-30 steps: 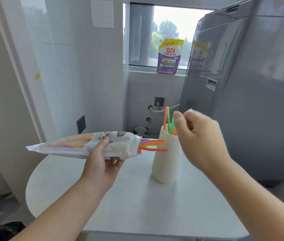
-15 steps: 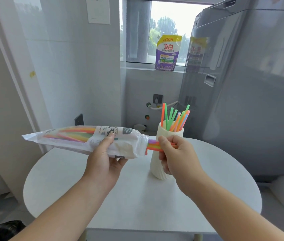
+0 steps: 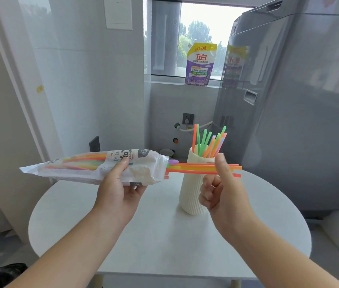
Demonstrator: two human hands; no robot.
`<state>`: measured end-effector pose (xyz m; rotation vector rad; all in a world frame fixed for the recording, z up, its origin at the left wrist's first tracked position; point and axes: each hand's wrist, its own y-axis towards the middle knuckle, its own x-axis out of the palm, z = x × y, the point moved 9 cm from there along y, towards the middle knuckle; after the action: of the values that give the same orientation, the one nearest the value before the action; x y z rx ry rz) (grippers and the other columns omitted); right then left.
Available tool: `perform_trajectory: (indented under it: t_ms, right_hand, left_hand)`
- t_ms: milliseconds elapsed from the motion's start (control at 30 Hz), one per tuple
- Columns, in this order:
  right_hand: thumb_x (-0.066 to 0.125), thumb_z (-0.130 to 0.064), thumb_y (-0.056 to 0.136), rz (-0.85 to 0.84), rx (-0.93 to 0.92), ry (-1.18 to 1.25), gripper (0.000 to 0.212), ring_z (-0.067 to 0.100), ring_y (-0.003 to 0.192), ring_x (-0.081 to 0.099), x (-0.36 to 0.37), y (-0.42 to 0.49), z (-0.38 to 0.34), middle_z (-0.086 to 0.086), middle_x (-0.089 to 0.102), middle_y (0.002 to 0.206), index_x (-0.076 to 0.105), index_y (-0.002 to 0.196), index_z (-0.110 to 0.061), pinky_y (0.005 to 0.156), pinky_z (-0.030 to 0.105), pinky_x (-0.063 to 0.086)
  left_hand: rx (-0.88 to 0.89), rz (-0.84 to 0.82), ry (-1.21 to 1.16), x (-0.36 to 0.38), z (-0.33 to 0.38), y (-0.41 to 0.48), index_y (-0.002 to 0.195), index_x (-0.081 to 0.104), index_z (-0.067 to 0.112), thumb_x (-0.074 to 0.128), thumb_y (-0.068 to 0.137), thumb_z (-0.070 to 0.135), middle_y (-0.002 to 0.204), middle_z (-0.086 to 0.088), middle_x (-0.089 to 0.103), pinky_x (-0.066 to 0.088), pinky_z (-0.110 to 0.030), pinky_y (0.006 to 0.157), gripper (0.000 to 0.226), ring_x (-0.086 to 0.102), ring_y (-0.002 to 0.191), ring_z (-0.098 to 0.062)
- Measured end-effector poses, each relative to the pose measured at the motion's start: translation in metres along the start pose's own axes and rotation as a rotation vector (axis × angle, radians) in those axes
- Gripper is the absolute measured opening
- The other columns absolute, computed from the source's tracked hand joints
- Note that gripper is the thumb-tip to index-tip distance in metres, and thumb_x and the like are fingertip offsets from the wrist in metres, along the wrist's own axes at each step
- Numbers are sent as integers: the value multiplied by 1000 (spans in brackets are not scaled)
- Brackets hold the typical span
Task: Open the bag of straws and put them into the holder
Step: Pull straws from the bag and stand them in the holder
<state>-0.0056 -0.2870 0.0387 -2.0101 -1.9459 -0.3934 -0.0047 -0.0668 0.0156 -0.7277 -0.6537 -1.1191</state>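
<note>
Left hand (image 3: pixel 120 190) is wrapped round the bag (image 3: pixel 93 165), thumb on top, its open mouth facing 3 o'clock. Right hand (image 3: pixel 224 194) pinches a bundle of straws (image 3: pixel 193 169) sticking half out of that mouth. At its 11 o'clock the holder (image 3: pixel 191 192) stands on the table (image 3: pixel 164 235), upright straws (image 3: pixel 210 142) inside.

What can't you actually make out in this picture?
Head view only:
- Lower ends of the upright straws: hidden by the holder wall.
- How many straws are in the bag: covered by its printed label and the left hand.
- Right hand fingertips behind the horizontal straws: hidden by them.
- Small print on the detergent pouch: too small.
</note>
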Motion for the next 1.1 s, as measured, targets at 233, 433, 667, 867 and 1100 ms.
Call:
perform_trajectory:
  t_ms: [233,433,667,867,1100]
  right_hand:
    - [66,-43,92,64,-22,-86,35,14,47,43,13,-6,11,5,47,59,64,84,-9,46,27,40]
    - [58,-37,100,197,-203,-238,35,14,52,57,7,-5,-14,-1,60,52,70,79,-11,57,29,51]
    - [55,-26,103,192,-400,-338,34,17,52,65,-4,1,-80,3,68,54,69,77,-8,52,29,57]
    - [57,-30,101,274,-447,-473,32,16,50,66,-26,5,-139,1,69,53,69,80,-9,56,32,59]
    - [56,-35,100,340,-605,-688,30,16,50,69,-24,-11,-191,-3,70,55,70,80,-17,60,35,62]
  left_hand:
    - [-38,-10,12,3,-13,-5,112,70,18,70,94,15,93,-3,80,64,-32,63,19,78,76,-16]
    - [-46,-17,18,4,-12,-5,110,70,16,68,95,15,87,-2,80,64,-30,63,16,78,73,-15]
    - [-41,54,-39,-10,-2,4,107,68,16,67,96,15,86,-3,79,65,-30,67,12,78,73,-14]
    - [-32,63,-25,-16,-2,8,107,68,16,66,96,15,92,-3,77,64,-29,63,11,76,80,-16]
    - [-36,47,-14,-16,-7,8,114,68,17,67,96,15,101,-3,77,65,-31,67,19,76,88,-18]
